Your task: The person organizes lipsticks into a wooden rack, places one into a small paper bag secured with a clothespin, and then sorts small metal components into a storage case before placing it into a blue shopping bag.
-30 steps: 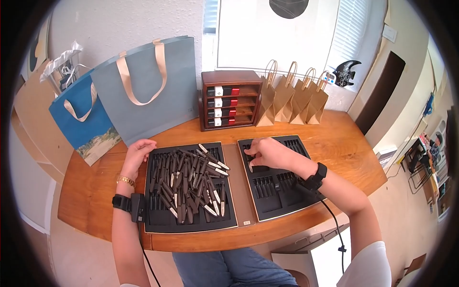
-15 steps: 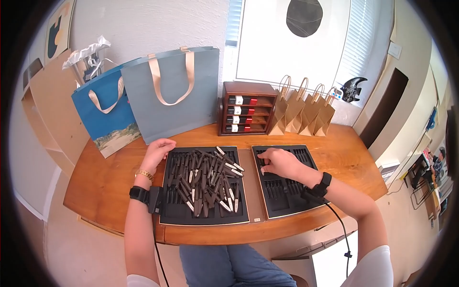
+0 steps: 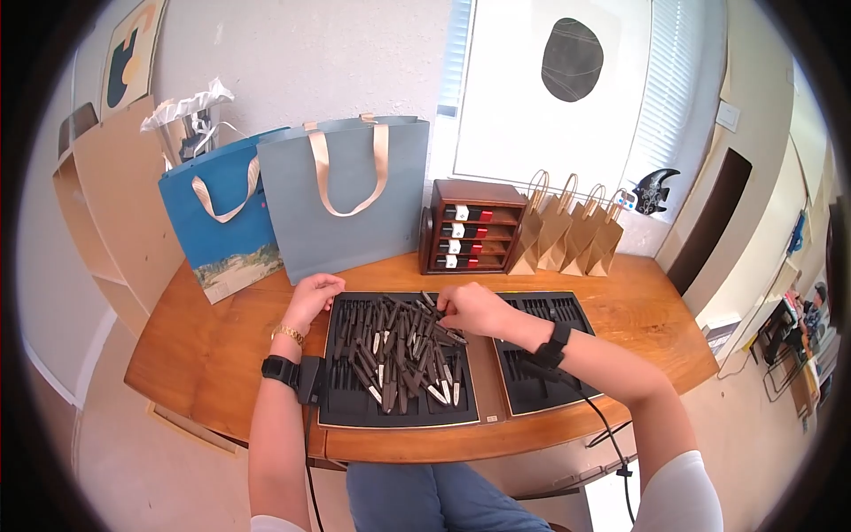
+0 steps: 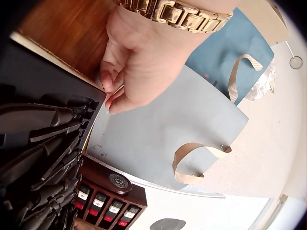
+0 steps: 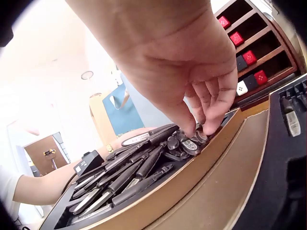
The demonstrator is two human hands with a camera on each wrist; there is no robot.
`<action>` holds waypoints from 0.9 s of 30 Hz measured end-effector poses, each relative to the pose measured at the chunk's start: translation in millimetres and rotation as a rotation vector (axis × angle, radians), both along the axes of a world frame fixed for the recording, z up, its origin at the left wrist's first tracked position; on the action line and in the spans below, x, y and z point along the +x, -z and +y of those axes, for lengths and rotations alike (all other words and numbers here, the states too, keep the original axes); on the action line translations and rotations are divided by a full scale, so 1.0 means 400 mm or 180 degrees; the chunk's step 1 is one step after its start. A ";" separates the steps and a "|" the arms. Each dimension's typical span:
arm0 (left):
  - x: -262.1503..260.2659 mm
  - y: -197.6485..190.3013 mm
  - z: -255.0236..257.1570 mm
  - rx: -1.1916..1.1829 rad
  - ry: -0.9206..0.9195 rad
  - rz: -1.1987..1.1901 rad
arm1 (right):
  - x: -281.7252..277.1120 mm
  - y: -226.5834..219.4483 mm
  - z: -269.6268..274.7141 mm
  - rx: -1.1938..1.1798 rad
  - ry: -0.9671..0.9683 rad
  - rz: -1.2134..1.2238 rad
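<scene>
In the head view a heap of slim dark sticks with pale flat tips [image 3: 403,355] lies in the left tray [image 3: 355,413] of a folding case. My right hand [image 3: 474,309] is at the heap's far right side. In the right wrist view its thumb and index finger [image 5: 211,125] pinch the end of one dark stick [image 5: 189,145]. My left hand [image 3: 310,300] rests beside the left tray's far-left corner, fingers loosely curled, with the fingertips [image 4: 109,82] right at the rim. The slotted right tray [image 3: 532,401] is partly hidden by my right forearm.
Behind the case stand a grey-blue paper bag [image 3: 346,226], a blue bag [image 3: 222,195], a wooden rack [image 3: 479,193] with small red, white and black boxes, and several brown paper bags [image 3: 554,230]. A cable [image 3: 605,426] hangs from the right wrist camera.
My right hand has moved left from the right tray to the heap of sticks in the left tray. My left hand stays by the corner, while the head view has shifted.
</scene>
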State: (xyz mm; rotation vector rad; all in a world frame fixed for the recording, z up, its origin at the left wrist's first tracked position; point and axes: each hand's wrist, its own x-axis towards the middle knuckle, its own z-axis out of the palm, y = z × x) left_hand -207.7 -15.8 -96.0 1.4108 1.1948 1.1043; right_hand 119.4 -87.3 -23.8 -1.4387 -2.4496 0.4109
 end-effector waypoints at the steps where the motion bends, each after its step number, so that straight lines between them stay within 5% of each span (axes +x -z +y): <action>1: 0.001 -0.001 -0.001 0.0028 -0.0005 -0.0020 | -0.012 -0.006 -0.001 -0.0011 0.0080 -0.0134; 11: -0.003 -0.002 -0.001 0.0013 -0.0001 -0.0042 | 0.131 -0.065 -0.012 0.0089 0.0500 0.0302; 13: 0.002 -0.008 -0.005 0.0032 -0.0043 0.0034 | 0.179 -0.056 -0.019 -0.0666 0.1225 0.0645; 27: -0.004 0.003 0.002 0.0008 -0.0017 0.0017 | 0.234 0.033 -0.032 -0.0786 0.1035 0.0904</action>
